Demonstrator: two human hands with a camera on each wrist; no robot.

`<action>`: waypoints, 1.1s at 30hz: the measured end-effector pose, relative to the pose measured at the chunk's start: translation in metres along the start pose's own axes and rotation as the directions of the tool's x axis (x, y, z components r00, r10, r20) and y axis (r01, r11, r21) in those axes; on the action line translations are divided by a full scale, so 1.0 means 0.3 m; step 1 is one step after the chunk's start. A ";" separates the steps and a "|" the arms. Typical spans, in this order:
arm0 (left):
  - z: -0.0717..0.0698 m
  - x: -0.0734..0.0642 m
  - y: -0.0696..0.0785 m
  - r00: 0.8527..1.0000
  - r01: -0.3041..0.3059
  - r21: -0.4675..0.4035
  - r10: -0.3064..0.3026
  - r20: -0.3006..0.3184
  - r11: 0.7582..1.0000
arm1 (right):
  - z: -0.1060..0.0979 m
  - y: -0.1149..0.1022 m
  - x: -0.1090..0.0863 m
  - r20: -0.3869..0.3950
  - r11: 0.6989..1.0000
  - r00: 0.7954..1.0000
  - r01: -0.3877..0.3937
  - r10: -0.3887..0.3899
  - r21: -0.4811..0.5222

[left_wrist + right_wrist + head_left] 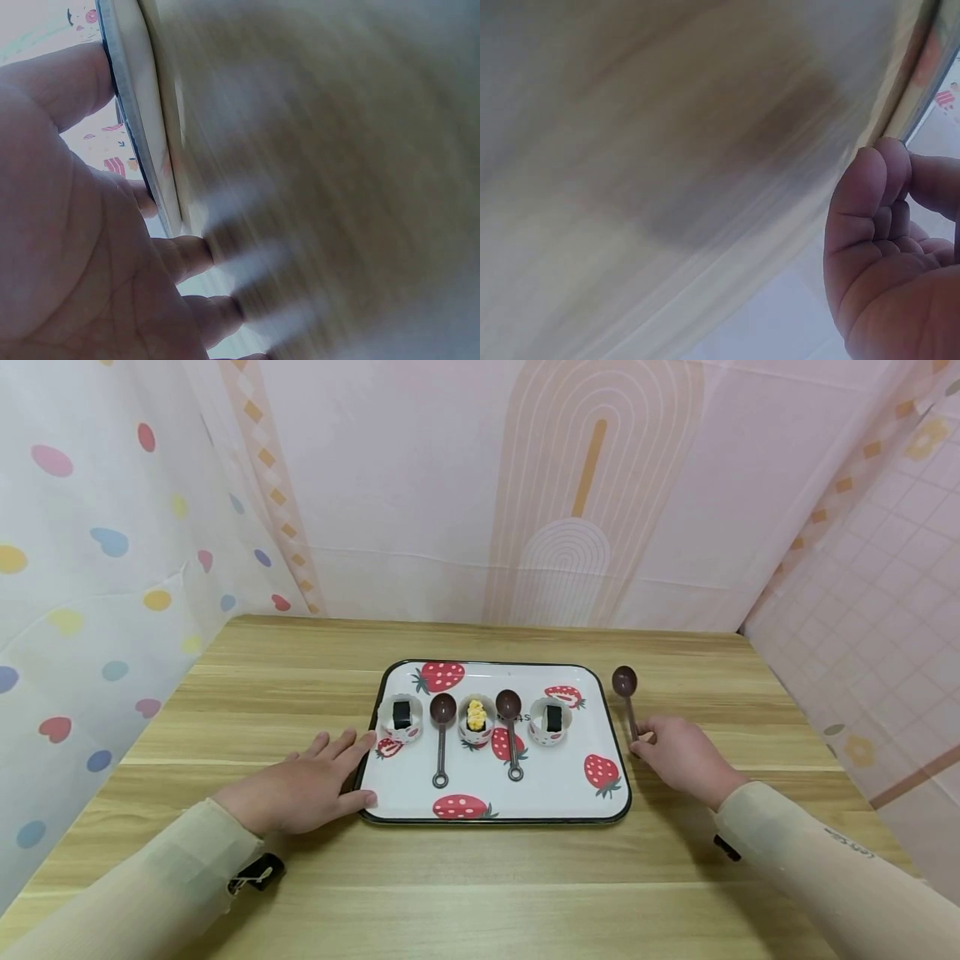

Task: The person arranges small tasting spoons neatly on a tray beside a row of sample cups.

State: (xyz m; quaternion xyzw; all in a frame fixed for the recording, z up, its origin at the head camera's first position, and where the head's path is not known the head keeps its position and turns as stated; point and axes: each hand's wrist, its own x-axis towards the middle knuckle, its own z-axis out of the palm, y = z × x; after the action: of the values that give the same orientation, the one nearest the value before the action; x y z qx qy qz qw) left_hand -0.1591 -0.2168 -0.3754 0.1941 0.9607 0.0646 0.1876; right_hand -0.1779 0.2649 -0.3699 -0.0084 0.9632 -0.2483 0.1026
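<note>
A brown spoon (pixel 624 682) stands bowl-away just right of the tray, its handle pinched between the thumb and fingers of my right hand (pixel 684 758). In the right wrist view those fingertips meet beside the tray edge; the spoon is hidden there. My left hand (pixel 300 787) rests at the left edge of the white strawberry-print tray (pixel 540 797), fingers spread, thumb on the rim. On the tray, two more brown spoons, a left one (pixel 443 708) and a right one (pixel 508 703), lie between three paper cups, each holding a sushi piece.
The left cup (pixel 401 736) and right cup (pixel 547 739) hold black-wrapped pieces; the middle cup (pixel 477 740) has a yellow-topped one. The wooden table (pixel 480 893) carries the tray. Patterned curtains (pixel 420 485) hang behind and at both sides.
</note>
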 end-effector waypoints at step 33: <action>0.001 0.003 -0.002 1.000 0.000 0.019 0.001 -0.004 1.000 | 0.059 -0.069 -0.023 0.134 0.926 0.991 -0.044 -0.007 0.374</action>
State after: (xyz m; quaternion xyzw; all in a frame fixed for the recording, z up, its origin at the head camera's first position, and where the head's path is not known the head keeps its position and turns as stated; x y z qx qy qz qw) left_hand -0.1601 -0.2170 -0.3760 0.1960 0.9616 0.0557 0.1837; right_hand -0.1684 0.2387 -0.3738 0.0041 0.8888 -0.4260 0.1687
